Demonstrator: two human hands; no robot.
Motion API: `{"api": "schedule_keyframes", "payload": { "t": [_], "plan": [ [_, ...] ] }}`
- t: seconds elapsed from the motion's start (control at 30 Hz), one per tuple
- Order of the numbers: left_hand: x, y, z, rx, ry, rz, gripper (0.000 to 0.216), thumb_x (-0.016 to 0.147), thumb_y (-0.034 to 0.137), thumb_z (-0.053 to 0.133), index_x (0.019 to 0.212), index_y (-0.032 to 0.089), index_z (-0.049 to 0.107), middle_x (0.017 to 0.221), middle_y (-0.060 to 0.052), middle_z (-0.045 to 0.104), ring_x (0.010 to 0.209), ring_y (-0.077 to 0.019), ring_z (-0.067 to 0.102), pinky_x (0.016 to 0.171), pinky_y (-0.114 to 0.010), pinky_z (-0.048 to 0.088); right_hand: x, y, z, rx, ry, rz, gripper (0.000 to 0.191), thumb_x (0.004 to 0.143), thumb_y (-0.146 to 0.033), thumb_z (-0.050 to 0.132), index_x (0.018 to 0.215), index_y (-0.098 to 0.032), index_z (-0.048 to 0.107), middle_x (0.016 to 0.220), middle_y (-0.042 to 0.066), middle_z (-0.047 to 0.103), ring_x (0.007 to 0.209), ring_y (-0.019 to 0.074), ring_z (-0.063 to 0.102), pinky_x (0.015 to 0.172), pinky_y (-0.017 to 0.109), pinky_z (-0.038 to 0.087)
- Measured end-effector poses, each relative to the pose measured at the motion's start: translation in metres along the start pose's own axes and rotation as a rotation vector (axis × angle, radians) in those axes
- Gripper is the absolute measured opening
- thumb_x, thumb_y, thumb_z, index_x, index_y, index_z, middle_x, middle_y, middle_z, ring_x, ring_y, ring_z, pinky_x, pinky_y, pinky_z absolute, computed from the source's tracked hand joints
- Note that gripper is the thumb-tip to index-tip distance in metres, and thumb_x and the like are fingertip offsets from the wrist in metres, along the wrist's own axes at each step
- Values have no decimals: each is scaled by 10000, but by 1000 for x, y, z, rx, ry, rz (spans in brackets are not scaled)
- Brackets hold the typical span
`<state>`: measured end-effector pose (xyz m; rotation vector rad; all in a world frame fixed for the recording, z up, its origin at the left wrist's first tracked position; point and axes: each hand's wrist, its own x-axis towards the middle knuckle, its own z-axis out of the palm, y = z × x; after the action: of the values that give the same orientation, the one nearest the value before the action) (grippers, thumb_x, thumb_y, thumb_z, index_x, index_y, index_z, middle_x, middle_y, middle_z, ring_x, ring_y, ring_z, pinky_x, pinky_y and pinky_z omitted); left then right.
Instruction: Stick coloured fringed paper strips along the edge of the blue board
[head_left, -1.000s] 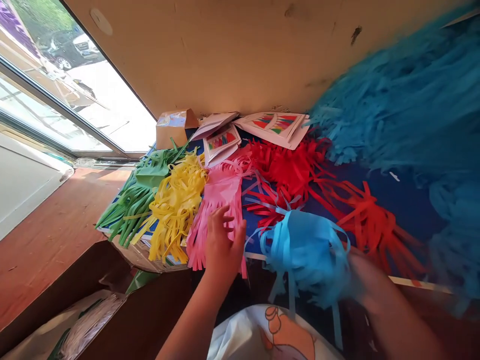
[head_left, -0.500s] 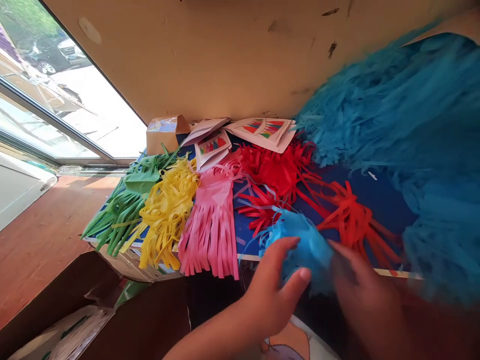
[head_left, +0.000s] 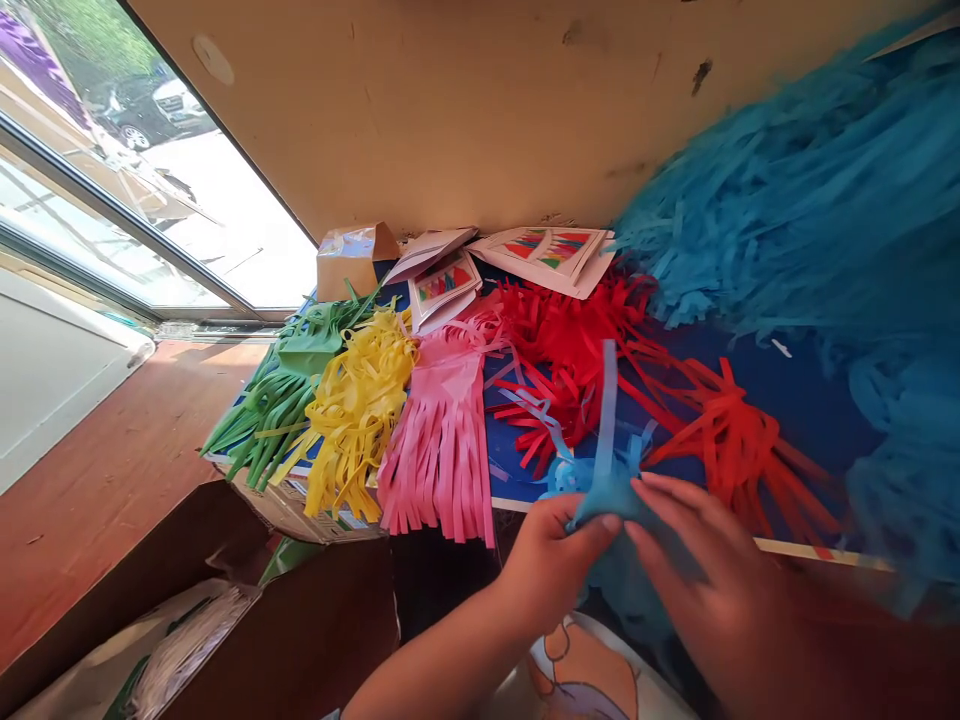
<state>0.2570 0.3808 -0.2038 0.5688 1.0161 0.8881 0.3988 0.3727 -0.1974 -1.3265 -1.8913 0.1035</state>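
Between my hands, over the table's front edge, is a light blue tissue-paper fringe (head_left: 609,490), gathered at its middle with one strip standing up. My left hand (head_left: 551,550) pinches its left side between thumb and fingers. My right hand (head_left: 701,570) closes on the right side, partly blurred. Loose blue strips hang below and lie behind it on the table. To the left lie a pink fringe (head_left: 442,430), a yellow fringe (head_left: 360,400) and a green fringe (head_left: 296,365). Behind is a red fringe (head_left: 562,340), and an orange-red fringe (head_left: 739,430) lies to the right.
A large blue tissue fringe heap (head_left: 765,220) fills the right side against the wall (head_left: 450,110). Printed cards (head_left: 551,255) and a small cardboard box (head_left: 354,262) stand at the back. An opened cardboard box (head_left: 322,620) is at the lower left, near a glass door (head_left: 150,240).
My hands have come closer together on the blue fringe, bunching its middle, and one strip now sticks up. My left thumb has closed on it. The view has shifted slightly.
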Motion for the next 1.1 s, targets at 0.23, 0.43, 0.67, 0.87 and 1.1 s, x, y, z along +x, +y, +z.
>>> {"api": "schedule_keyframes", "payload": {
  "t": [0.23, 0.43, 0.67, 0.87, 1.1],
  "plan": [
    [0, 1, -5, 3, -46, 8, 395, 576, 499, 767, 698, 132, 691, 626, -7, 582, 553, -100, 490, 588, -237, 426, -11, 12, 15, 167, -97, 167, 211, 865, -270, 502, 1008, -267, 657, 994, 7, 665, 901, 150, 632, 750, 214, 527],
    [0, 1, -12, 30, -59, 20, 403, 548, 497, 782, 718, 139, 712, 664, -24, 604, 608, -123, 510, 626, -249, 423, -13, 15, 9, 266, -134, 300, 210, 858, -299, 513, 992, -271, 671, 1018, 20, 661, 919, 169, 628, 768, 233, 528],
    [4, 7, -17, -13, -53, 11, 442, 560, 566, 730, 640, 136, 658, 581, -1, 538, 575, -115, 480, 625, -246, 402, -13, 22, 7, 311, -154, 181, 226, 854, -262, 512, 1019, -280, 666, 1013, 26, 661, 910, 166, 628, 772, 247, 527],
    [6, 11, -13, 27, -63, 17, 361, 566, 474, 749, 609, 136, 629, 575, 10, 523, 565, -103, 459, 609, -240, 393, -11, 22, 7, 251, -130, 65, 243, 856, -219, 504, 1036, -281, 655, 1006, 14, 660, 898, 145, 630, 768, 223, 524],
    [8, 11, -14, 116, -80, 57, 365, 627, 499, 713, 651, 144, 631, 593, 19, 512, 566, -88, 432, 609, -227, 384, -10, 25, 4, 247, -135, 21, 246, 850, -201, 498, 1027, -275, 653, 988, 13, 666, 878, 149, 636, 759, 235, 527]
  ]
}}
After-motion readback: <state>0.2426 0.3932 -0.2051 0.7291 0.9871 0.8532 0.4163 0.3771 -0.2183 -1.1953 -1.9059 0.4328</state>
